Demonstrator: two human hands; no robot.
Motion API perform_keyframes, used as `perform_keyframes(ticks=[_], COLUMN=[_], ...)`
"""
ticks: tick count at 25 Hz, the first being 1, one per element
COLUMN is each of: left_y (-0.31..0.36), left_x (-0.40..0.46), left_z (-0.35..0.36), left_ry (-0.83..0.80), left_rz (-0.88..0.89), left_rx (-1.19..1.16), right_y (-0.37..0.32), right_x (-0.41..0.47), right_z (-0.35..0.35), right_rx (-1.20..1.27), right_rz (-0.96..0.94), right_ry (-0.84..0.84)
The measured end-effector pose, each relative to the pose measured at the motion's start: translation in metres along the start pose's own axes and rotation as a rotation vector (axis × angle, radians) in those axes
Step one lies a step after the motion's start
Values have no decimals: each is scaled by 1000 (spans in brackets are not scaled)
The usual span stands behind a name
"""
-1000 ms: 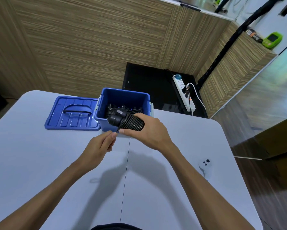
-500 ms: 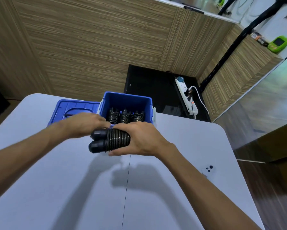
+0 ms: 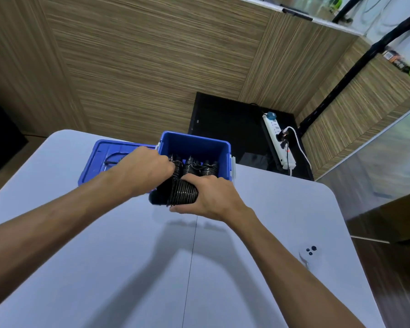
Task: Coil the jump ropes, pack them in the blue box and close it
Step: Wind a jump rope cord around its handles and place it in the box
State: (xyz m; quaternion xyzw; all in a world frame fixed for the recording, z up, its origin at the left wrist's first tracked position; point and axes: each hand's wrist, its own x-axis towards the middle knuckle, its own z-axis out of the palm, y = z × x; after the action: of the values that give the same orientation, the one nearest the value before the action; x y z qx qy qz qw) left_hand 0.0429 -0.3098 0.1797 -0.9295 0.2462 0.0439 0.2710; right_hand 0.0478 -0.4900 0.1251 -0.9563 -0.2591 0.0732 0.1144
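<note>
The open blue box [image 3: 194, 143] stands at the table's far edge, with several coiled black jump ropes [image 3: 200, 170] upright inside. Its blue lid [image 3: 99, 159] lies flat to the left of it. In front of the box, just above the table, I hold another coiled black jump rope [image 3: 180, 192] with its handles pointing left. My right hand [image 3: 208, 197] grips the coil from the right. My left hand [image 3: 147, 169] curls over the rope's upper left end at the box's near left corner.
A small white controller [image 3: 309, 255] lies on the white table [image 3: 128, 268] at the right. Beyond the table, a black cabinet carries a white power strip [image 3: 278, 140]. Wood-panelled walls stand behind.
My left hand rose from the table front and came over onto the coil's left end. Both hands have carried the rope a little closer to the box.
</note>
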Motion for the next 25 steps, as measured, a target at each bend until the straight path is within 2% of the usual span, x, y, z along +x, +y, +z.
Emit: perform_keyframes(ticks=[5, 8, 14, 17, 19, 25], left_y=[24, 35, 57, 70, 76, 76], left_x=[-5, -10, -19, -24, -26, -23], left_z=[-3, -6, 19, 27, 33, 45], left_ry=[2, 83, 412, 516, 510, 564], left_rz=[-132, -245, -420, -559, -630, -563], left_rx=[-187, -363, -881, -1211, -1374, -1512], right_y=[12, 12, 6, -1, -2, 5], right_x=[1, 6, 15, 17, 18, 12], right_z=[5, 0, 2, 4, 7, 9], right_rx=[95, 166, 321, 345, 345, 401], right_rz=[139, 196, 242, 266, 279, 304], right_ry=[21, 66, 157, 146, 127, 144])
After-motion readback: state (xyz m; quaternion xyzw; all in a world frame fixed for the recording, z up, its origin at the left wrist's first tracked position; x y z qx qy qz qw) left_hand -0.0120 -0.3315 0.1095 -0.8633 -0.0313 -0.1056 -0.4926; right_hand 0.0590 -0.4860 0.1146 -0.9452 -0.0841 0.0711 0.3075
